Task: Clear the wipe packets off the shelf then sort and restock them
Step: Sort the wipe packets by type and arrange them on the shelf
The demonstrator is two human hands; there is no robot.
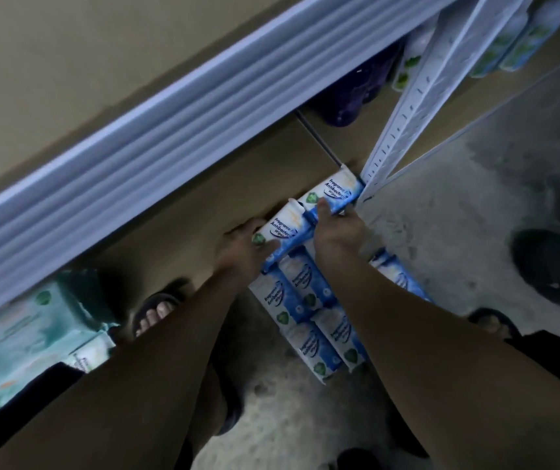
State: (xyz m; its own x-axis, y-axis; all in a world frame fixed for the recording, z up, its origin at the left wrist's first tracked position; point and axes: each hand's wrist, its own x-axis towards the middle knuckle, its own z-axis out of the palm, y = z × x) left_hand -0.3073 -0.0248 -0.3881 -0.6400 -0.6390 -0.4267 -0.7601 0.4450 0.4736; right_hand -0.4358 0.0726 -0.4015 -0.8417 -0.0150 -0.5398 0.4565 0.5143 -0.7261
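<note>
Low down, left hand (241, 247) and right hand (337, 230) grip wipe packets (334, 191) — fingertips hidden.

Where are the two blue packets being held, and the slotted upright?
Nearer blue packet (280, 228), head view, printed face.
Farther blue packet (336, 189), head view, printed face.
Slotted upright (396, 127), head view, mid-length.

Far wipe packet (336, 191): "Fragrance F…", "Antibacteri…", "Wipes" in dark blue print, line ends cut off. Near wipe packet (280, 228): same three lines. Floor packets (273, 296): "Fragrance", "Antibacte…" partly legible, blurred. Teal packs (17, 334): print too blurred to read
</note>
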